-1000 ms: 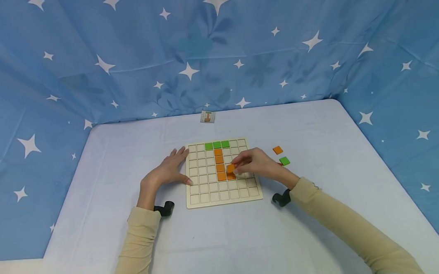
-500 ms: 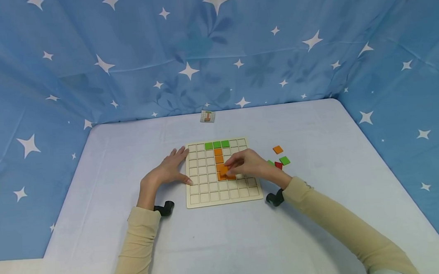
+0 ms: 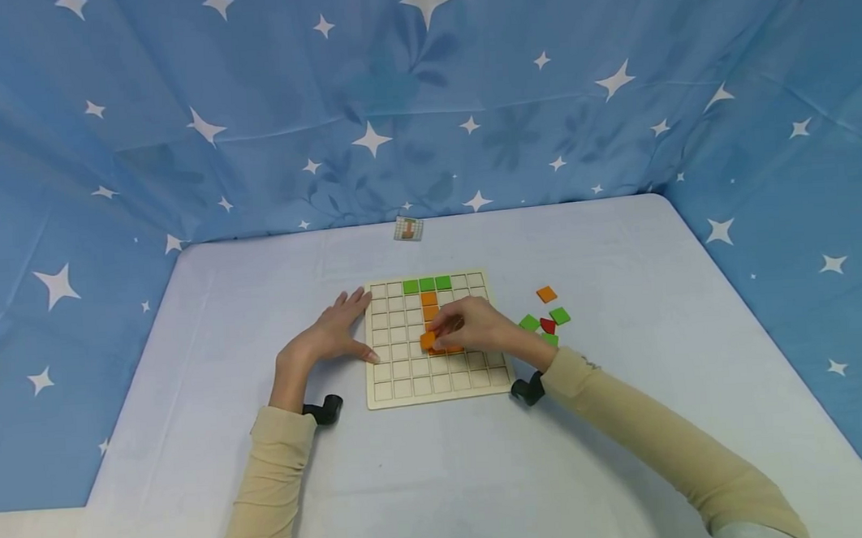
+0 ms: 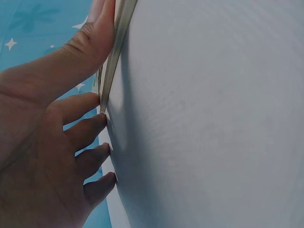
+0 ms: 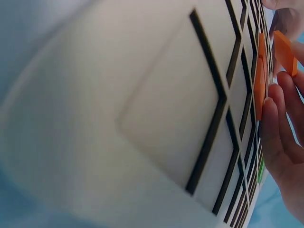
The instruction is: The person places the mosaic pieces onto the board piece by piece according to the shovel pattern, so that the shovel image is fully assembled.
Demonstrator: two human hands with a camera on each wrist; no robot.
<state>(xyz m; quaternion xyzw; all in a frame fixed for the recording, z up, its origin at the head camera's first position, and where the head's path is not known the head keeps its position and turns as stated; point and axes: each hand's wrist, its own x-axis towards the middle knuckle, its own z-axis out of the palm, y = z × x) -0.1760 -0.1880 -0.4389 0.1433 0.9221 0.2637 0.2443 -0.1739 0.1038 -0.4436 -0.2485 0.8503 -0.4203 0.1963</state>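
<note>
A pale gridded board (image 3: pixel 402 390) lies on the table, with green tiles (image 3: pixel 427 285) across its top row and orange tiles (image 3: pixel 429 299) running down a column below them. My right hand (image 3: pixel 470 324) pinches an orange square tile (image 3: pixel 427 340) over the board, just left of the column's lower end; the right wrist view shows the pinched orange tile (image 5: pixel 285 53) tilted up off the grid. Spread along the board's left edge, my left hand (image 3: pixel 335 331) touches it with thumb and fingers. In the left wrist view the left thumb (image 4: pixel 90 45) rests against the board's side.
Right of the board lie loose tiles: an orange tile (image 3: pixel 546 295), several green ones such as the green tile (image 3: pixel 560 316), and a red piece (image 3: pixel 548 325). A small pattern card (image 3: pixel 408 229) lies at the table's back edge, before a blue star-printed curtain (image 3: pixel 422 99).
My right hand has moved left across the board with the pinched orange tile, past the orange column. More loose green tiles and the red piece have come into view. The left hand stays put.
</note>
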